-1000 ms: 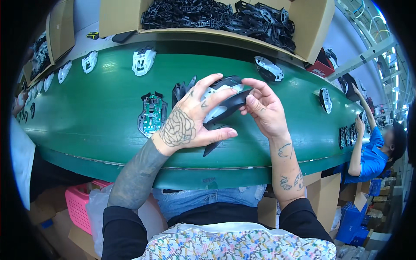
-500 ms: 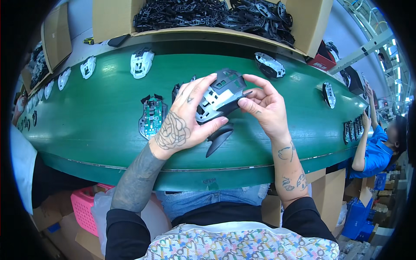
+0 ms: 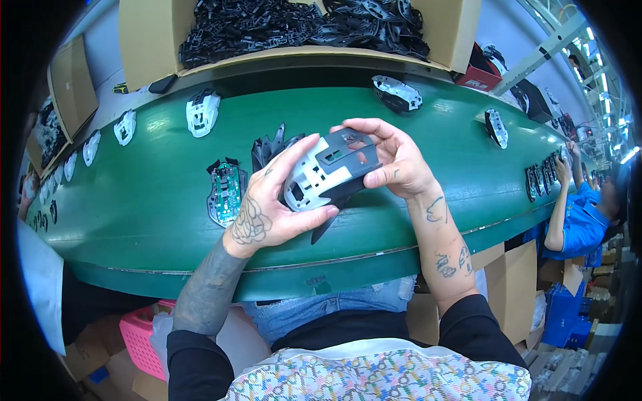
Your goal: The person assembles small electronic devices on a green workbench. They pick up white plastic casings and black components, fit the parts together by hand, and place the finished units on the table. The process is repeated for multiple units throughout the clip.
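Note:
Between my two hands is a white and dark grey computer mouse shell (image 3: 326,168), held above the green belt with its cut-out top turned up. My left hand (image 3: 271,204) grips its white end, thumb along the near edge. Around the dark end curl the fingers of my right hand (image 3: 396,160), the thumb pressing the near side. A green circuit board (image 3: 227,192) in a dark base lies left of my left hand. Dark plastic parts (image 3: 269,145) lie just beyond that hand. A black curved piece (image 3: 324,230) shows partly below the shell.
A cardboard box (image 3: 301,55) of black plastic parts stands at the far side. Along the green belt (image 3: 154,194) lie white shells (image 3: 202,115), a black-and-white shell (image 3: 397,93) and another (image 3: 496,128). A co-worker in blue (image 3: 572,217) works at the right. A pink basket (image 3: 142,341) stands below left.
The shell has turned in my hands, its top now facing up more. My right fingers have moved from its side piece to wrap its dark end. The whole view has shifted slightly.

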Available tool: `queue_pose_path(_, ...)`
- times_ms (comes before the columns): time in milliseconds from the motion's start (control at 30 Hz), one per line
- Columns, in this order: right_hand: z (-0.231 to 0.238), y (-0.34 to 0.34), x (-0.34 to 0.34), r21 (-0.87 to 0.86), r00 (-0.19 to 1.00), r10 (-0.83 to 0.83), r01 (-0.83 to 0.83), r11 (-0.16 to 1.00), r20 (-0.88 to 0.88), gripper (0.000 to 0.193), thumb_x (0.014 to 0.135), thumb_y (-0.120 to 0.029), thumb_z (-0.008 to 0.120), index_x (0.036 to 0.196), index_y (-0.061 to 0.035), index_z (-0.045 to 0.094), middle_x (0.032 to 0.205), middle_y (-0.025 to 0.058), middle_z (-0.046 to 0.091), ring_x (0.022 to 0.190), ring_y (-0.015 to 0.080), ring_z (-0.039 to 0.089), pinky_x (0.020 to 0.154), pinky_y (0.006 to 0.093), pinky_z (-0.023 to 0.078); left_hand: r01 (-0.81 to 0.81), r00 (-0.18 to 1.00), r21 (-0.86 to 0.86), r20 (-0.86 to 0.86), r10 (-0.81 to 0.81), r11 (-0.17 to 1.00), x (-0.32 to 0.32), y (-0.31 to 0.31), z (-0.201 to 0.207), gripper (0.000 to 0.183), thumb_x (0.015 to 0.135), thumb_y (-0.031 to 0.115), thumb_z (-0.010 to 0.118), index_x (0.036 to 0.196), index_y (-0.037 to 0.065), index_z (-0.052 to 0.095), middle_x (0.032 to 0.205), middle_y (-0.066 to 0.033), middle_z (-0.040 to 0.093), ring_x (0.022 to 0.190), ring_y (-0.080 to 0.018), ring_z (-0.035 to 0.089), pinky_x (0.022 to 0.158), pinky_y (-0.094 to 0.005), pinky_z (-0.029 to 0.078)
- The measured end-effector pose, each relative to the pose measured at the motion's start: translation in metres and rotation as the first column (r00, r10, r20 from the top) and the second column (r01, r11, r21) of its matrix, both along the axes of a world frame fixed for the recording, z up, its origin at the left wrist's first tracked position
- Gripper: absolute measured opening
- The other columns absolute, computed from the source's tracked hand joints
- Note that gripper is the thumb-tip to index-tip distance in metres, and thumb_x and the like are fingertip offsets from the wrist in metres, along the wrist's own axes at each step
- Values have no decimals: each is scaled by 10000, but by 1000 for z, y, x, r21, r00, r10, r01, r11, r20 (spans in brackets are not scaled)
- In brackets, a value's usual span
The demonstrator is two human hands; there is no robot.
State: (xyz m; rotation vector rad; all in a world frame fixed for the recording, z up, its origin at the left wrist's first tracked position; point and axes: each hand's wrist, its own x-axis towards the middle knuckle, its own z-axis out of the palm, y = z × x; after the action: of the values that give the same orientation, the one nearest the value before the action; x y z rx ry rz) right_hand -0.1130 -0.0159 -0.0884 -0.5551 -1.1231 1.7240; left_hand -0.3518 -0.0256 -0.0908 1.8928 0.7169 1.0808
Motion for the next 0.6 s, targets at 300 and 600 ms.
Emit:
queue_pose_path(300, 2, -3, -17, 56, 987, -123, 118, 991, 104, 738, 634, 30, 837, 1295, 18, 509, 1282, 169, 564, 1154, 235, 575, 1011, 375, 469, 84, 985, -196, 162, -52, 977, 1, 4, -6, 878, 719, 220, 839, 1417, 4, 352, 1249, -182, 561, 1173, -252, 550, 1006, -357, 431)
queue_pose_path(600, 48, 34, -59, 119, 926, -87, 46, 992, 368, 598, 726, -13, 802, 1265, 15, 543, 1163, 112, 628, 1063, 164, 611, 953, 314, 487, 58, 894, -387, 430, 124, 920, -19, 18, 13, 645, 819, 167, 773, 1336, -23, 437, 1240, -105, 558, 1148, -168, 538, 987, -310, 440)
